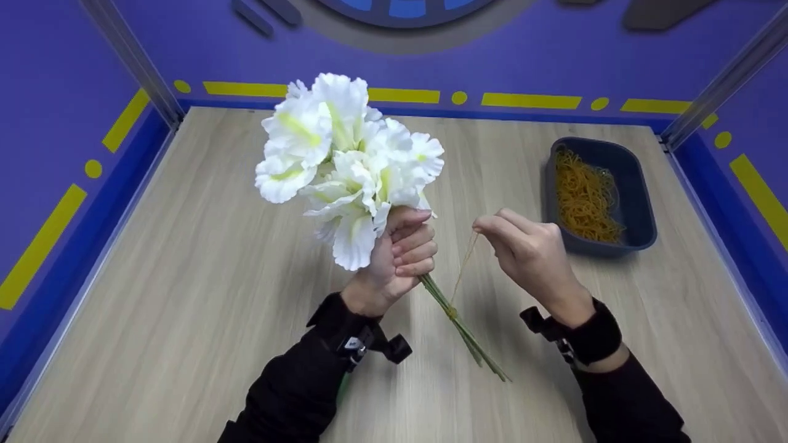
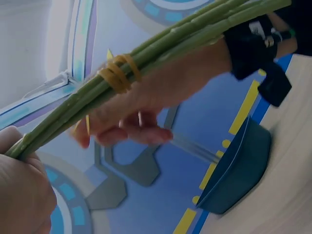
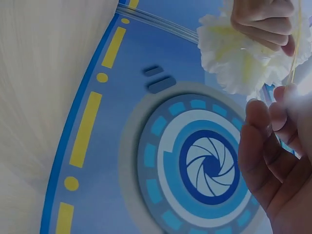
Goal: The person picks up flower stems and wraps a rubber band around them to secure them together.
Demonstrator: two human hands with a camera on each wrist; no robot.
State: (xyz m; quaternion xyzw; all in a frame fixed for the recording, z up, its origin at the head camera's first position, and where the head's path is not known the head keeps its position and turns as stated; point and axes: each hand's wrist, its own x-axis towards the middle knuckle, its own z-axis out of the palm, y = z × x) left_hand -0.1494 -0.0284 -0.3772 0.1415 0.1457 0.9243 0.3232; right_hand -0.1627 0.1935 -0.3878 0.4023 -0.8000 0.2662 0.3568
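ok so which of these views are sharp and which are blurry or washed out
Head view: evenly lit and sharp, from the white flowers to the rubber band. Left wrist view: stems fairly crisp, right hand behind them smeared, the left wall washed pale. Right wrist view: right hand close and soft, glare at the right edge.

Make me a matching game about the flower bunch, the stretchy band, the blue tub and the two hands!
Things:
1. left hand
2. right hand
3. rubber band
4. dark blue tub

States:
A. full of yellow rubber bands, on the table by the right wall
B. pinches the stretched band
C. grips the green stems just under the white flowers
D. wound round the stems, pulled taut

Pairs: 1-C, 2-B, 3-D, 4-A
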